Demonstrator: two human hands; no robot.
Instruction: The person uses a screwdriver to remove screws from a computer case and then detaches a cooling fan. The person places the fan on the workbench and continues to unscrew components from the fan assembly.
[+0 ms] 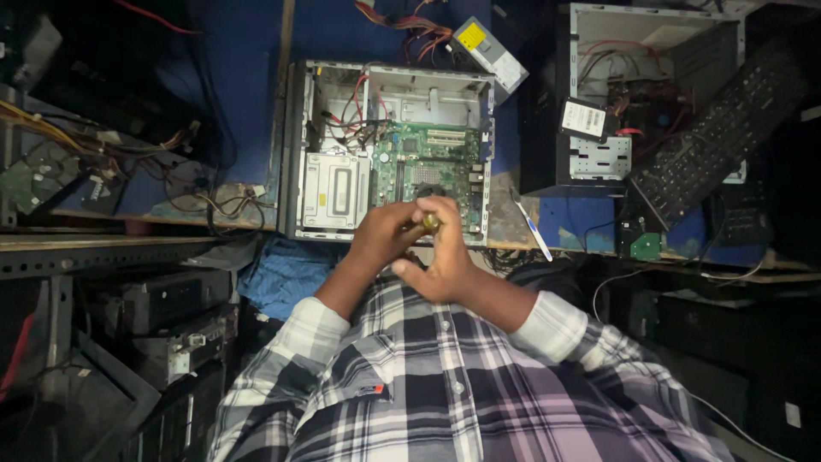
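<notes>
- While both hands meet over the near edge of the open computer case [389,150], the head view lists as follows.
- Left hand [385,233]: fingers curled and pressed around the upper part of a screwdriver handle [430,222], its yellowish butt end showing between the two hands.
- Right hand [445,252]: fingers folded against the same handle from the other side, thumb stretched toward the left hand; closed on the tool, not spread.
- Screwdriver handle: held upright above the motherboard [428,167], near the case's front rim; shaft and tip hidden under the hands, so the screw cannot be told.
- Case: lying on its side on a blue workbench [248,103], drive cage [335,190] to the left of the board, red and black wires [359,115] above.
- Nearby: second open case [641,94], black keyboard [718,128] leaning on it, white pen-like tool [534,229] beside the rim, grey power supply [492,53].
- Handling judgement: keep the tool straight over the screw, press down with one hand, turn with the other, and keep clear of the loose wires.
</notes>
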